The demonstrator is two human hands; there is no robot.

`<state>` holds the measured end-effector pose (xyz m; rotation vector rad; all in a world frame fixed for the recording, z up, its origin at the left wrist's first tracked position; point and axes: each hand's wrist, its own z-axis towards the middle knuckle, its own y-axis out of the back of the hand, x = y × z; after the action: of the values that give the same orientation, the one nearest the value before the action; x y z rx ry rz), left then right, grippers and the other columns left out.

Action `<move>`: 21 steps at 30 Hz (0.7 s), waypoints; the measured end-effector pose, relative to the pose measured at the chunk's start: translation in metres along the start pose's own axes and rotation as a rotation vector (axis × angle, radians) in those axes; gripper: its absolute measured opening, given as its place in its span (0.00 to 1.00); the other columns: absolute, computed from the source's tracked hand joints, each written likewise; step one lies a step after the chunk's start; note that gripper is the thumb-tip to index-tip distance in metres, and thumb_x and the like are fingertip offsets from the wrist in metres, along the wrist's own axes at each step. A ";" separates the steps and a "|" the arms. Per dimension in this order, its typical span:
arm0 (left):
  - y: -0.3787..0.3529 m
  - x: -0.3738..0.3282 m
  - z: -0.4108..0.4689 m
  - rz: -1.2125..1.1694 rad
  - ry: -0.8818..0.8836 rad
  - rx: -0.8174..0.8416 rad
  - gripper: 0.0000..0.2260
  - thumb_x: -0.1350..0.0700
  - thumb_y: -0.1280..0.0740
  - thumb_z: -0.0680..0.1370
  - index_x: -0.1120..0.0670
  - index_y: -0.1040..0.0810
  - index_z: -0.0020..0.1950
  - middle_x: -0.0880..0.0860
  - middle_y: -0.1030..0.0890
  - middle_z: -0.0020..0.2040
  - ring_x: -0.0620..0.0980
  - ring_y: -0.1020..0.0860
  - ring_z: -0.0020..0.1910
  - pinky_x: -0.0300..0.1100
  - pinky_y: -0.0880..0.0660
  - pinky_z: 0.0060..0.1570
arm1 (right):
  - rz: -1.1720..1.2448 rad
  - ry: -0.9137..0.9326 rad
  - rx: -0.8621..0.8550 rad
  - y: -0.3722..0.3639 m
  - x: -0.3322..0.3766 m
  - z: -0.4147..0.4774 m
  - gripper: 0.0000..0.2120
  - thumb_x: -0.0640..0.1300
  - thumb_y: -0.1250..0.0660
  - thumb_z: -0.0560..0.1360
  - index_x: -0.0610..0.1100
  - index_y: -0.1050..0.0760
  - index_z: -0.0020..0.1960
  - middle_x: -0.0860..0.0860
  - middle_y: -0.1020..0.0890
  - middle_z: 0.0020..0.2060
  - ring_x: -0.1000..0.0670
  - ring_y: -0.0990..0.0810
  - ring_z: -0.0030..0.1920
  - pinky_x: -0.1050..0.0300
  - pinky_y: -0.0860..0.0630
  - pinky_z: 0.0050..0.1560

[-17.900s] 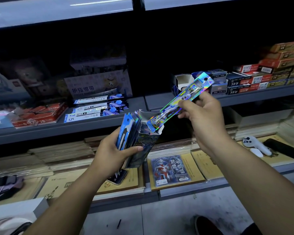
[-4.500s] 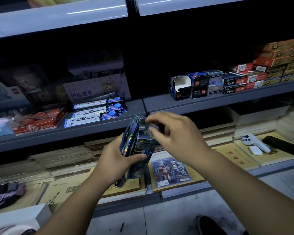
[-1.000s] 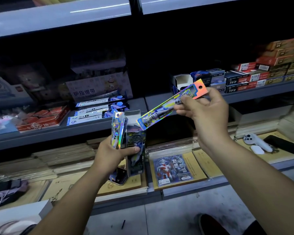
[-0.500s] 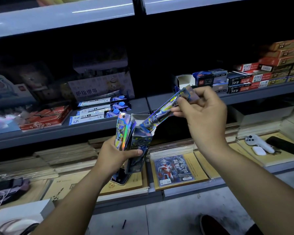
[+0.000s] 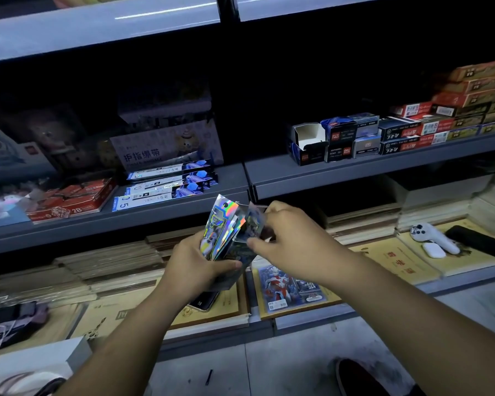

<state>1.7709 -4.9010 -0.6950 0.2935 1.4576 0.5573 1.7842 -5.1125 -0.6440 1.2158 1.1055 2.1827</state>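
Two hands meet in the air just in front of the front edge of the middle shelf [image 5: 235, 181], above the front part of the lower shelf [image 5: 306, 320].

Our left hand [image 5: 196, 267] rises from the lower left, with the forearm slanting up and to the right and the wrist nearly straight. Its fingers wrap round the back of a fan of holographic packets [image 5: 220, 227] and a dark box [image 5: 237, 261]. Its thumb lies flat across the front, so it grips both together. The packets stand almost upright, tipped a little to the right. Their shiny tops rise clear of the hand and they press against the left side of the box.

Our right hand [image 5: 295, 244] reaches in from the lower right with its back turned towards us and its knuckles raised. The fingers are curled, and the forefinger and thumb pinch a bluish foil piece [image 5: 253, 224] at the open top of the box. We cannot tell whether that piece is a flap or another packet. The two hands sit just beside each other, with the box between them.

Directly below the left hand, a phone [image 5: 205, 302] lies on a tan notebook [image 5: 226, 307] near the front edge of the lower shelf. A white controller [image 5: 432, 234] rests towards that shelf's right end.
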 end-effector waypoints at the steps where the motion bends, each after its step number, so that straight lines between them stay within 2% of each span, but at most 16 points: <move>1: 0.000 0.000 0.000 0.006 -0.002 0.003 0.19 0.59 0.15 0.64 0.52 0.17 0.51 0.45 0.12 0.43 0.46 0.14 0.44 0.45 0.18 0.48 | 0.061 -0.002 -0.057 0.002 0.000 -0.001 0.06 0.52 0.32 0.79 0.51 0.22 0.45 0.55 0.26 0.41 0.56 0.24 0.39 0.56 0.25 0.40; 2: 0.000 -0.001 0.000 0.010 0.000 0.006 0.19 0.59 0.15 0.64 0.52 0.17 0.51 0.44 0.12 0.43 0.46 0.14 0.45 0.44 0.18 0.48 | 0.125 -0.013 -0.129 0.004 0.000 -0.001 0.07 0.50 0.31 0.79 0.51 0.24 0.42 0.57 0.25 0.36 0.58 0.25 0.35 0.62 0.30 0.35; 4: 0.000 -0.002 0.000 0.011 -0.004 0.001 0.19 0.58 0.15 0.64 0.51 0.17 0.50 0.43 0.12 0.43 0.44 0.14 0.44 0.42 0.19 0.47 | 0.240 -0.038 -0.252 0.007 0.000 -0.001 0.08 0.45 0.31 0.79 0.50 0.24 0.41 0.58 0.25 0.28 0.57 0.27 0.27 0.66 0.38 0.28; 6: 0.000 -0.003 0.000 0.025 -0.014 -0.002 0.19 0.58 0.15 0.64 0.51 0.17 0.50 0.43 0.12 0.43 0.42 0.15 0.42 0.38 0.19 0.45 | 0.270 -0.047 -0.266 0.007 0.000 0.000 0.06 0.42 0.30 0.79 0.48 0.22 0.43 0.57 0.22 0.29 0.57 0.26 0.26 0.64 0.35 0.29; 10: -0.001 -0.006 -0.003 0.040 -0.029 0.006 0.18 0.60 0.15 0.64 0.50 0.17 0.48 0.41 0.13 0.41 0.39 0.17 0.38 0.29 0.24 0.38 | 0.158 -0.040 -0.134 0.002 -0.001 0.000 0.07 0.42 0.28 0.77 0.49 0.22 0.41 0.55 0.20 0.34 0.60 0.25 0.31 0.62 0.29 0.35; 13: 0.000 -0.008 -0.006 0.090 -0.062 0.031 0.18 0.57 0.15 0.64 0.48 0.18 0.48 0.39 0.14 0.42 0.36 0.17 0.39 0.28 0.26 0.37 | 0.079 -0.048 -0.062 -0.002 0.001 0.000 0.07 0.41 0.30 0.77 0.46 0.23 0.41 0.52 0.19 0.35 0.52 0.21 0.35 0.54 0.21 0.39; 15: 0.000 -0.009 -0.006 0.126 -0.078 0.037 0.18 0.56 0.15 0.65 0.46 0.18 0.48 0.38 0.14 0.42 0.36 0.17 0.40 0.28 0.26 0.36 | 0.042 -0.056 -0.014 -0.004 0.003 -0.001 0.09 0.40 0.33 0.77 0.44 0.25 0.38 0.48 0.20 0.33 0.47 0.22 0.31 0.51 0.22 0.34; 18: -0.001 -0.009 -0.007 0.160 -0.096 0.039 0.17 0.55 0.15 0.65 0.43 0.18 0.47 0.37 0.14 0.41 0.35 0.19 0.39 0.29 0.27 0.37 | 0.049 -0.051 0.138 -0.006 0.007 -0.003 0.12 0.39 0.40 0.78 0.41 0.31 0.36 0.45 0.24 0.28 0.46 0.20 0.24 0.56 0.28 0.25; 20: -0.002 -0.009 -0.008 0.175 -0.119 0.048 0.18 0.56 0.16 0.64 0.41 0.19 0.46 0.36 0.15 0.41 0.32 0.20 0.37 0.29 0.28 0.38 | 0.112 -0.085 0.291 -0.007 0.011 -0.006 0.10 0.39 0.43 0.80 0.39 0.28 0.41 0.44 0.23 0.27 0.47 0.18 0.23 0.61 0.31 0.20; 21: -0.002 -0.009 -0.007 0.183 -0.131 0.052 0.18 0.56 0.16 0.64 0.40 0.19 0.45 0.35 0.15 0.40 0.31 0.21 0.37 0.29 0.28 0.38 | 0.159 -0.116 0.353 -0.009 0.012 -0.007 0.09 0.39 0.44 0.80 0.39 0.26 0.48 0.43 0.22 0.28 0.47 0.18 0.23 0.62 0.31 0.19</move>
<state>1.7640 -4.9088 -0.6893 0.4993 1.3277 0.6362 1.7720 -5.1027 -0.6470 1.6082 1.4302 2.0530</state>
